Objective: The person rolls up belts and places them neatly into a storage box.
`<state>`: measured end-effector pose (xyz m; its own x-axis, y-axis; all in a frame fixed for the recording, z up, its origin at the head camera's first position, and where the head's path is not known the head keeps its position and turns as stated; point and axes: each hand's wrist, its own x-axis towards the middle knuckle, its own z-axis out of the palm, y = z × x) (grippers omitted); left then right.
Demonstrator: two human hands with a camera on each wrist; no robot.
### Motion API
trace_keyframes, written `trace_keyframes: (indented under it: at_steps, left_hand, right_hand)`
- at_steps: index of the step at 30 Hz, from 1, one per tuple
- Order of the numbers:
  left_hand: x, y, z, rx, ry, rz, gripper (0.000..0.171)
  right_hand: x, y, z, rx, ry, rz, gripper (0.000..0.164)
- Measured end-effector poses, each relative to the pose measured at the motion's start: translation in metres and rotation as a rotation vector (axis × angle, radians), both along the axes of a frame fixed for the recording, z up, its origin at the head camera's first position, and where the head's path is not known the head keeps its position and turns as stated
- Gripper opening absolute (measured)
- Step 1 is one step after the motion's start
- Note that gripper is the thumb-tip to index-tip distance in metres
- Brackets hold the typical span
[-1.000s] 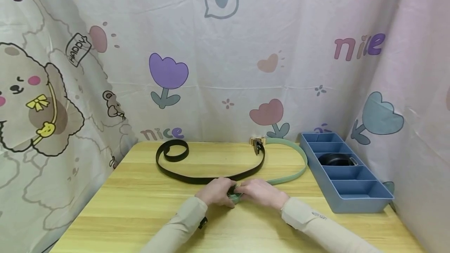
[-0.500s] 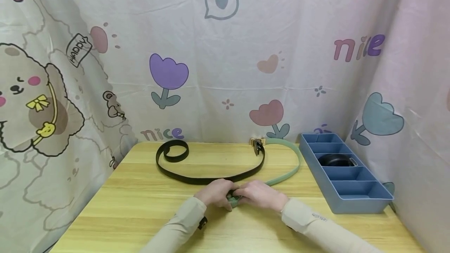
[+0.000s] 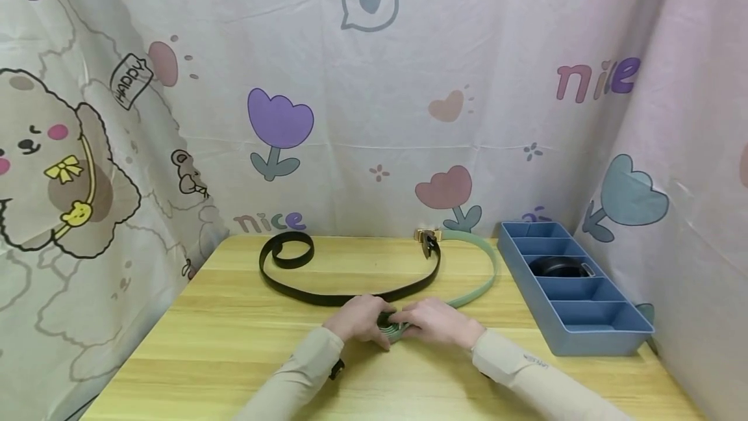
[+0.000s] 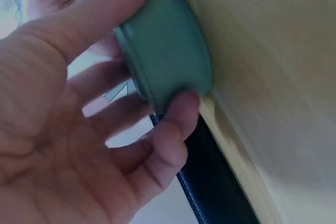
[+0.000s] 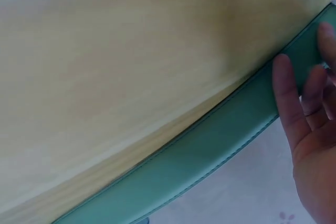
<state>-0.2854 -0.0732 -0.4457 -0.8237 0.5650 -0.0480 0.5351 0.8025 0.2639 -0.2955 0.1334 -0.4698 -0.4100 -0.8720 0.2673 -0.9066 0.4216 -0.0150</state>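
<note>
Green belt [image 5: 199, 153], part-coiled
Left hand's [image 3: 359, 319] grip curls round the coil [image 4: 169, 48], presumably keeping it tight; right hand [image 3: 439, 322] pinches the belt alongside, seemingly guiding it.

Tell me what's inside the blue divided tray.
The middle compartment of the blue divided tray holds a coiled black belt, its pale buckle toward the right. The near divider hides the coil's underside; other dividers cover parts of the compartment floors.

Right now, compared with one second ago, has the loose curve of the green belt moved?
Yes. In the head view, the green belt's loose curve has shifted left, away from the blue box.
</note>
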Motion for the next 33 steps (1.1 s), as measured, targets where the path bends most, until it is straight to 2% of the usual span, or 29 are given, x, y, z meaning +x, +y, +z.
trace_keyframes:
  at_steps: [3,5,9,12,15,19,21,24,27,30,33]
  left_hand:
    - [-0.001,0.0,0.002,0.011,-0.048,-0.032,0.063]
    - [0.0,0.0,0.002,0.008,-0.033,-0.029,0.06]
    - [0.002,0.0,-0.004,0.015,0.043,0.003,0.057]
    - [0.002,-0.002,-0.007,0.021,0.061,0.005,0.061]
    - [0.0,-0.004,-0.005,0.01,0.031,-0.043,0.059]
    - [-0.002,-0.006,-0.003,0.013,-0.008,-0.116,0.055]
    - [-0.001,-0.005,-0.004,0.012,0.008,-0.102,0.055]
    - [0.0,-0.003,-0.007,0.007,0.044,-0.046,0.06]
    - [-0.001,-0.001,-0.008,-0.001,0.046,-0.014,0.06]
    - [-0.004,-0.001,-0.005,-0.036,0.019,-0.056,0.059]
    - [-0.006,-0.002,-0.002,-0.051,-0.008,-0.098,0.063]
  right_hand:
    - [0.0,-0.001,-0.001,-0.016,0.022,0.016,0.027]
    - [0.001,-0.003,-0.002,-0.03,0.024,0.025,0.022]
    - [0.002,-0.006,-0.003,-0.043,0.014,0.021,0.014]
    - [0.001,-0.006,-0.003,-0.024,0.023,0.035,0.017]
    - [0.0,-0.003,-0.002,-0.015,0.042,0.044,0.026]
    - [0.0,-0.001,-0.001,-0.03,0.042,0.054,0.029]
    - [0.0,-0.003,-0.001,-0.042,0.034,0.063,0.025]
    - [-0.001,-0.004,-0.002,-0.057,0.026,0.059,0.02]
    - [-0.002,-0.002,-0.002,-0.042,0.012,0.029,0.023]
    - [-0.004,0.001,-0.002,0.004,-0.005,-0.009,0.031]
    - [-0.006,0.003,-0.003,0.01,-0.011,-0.013,0.035]
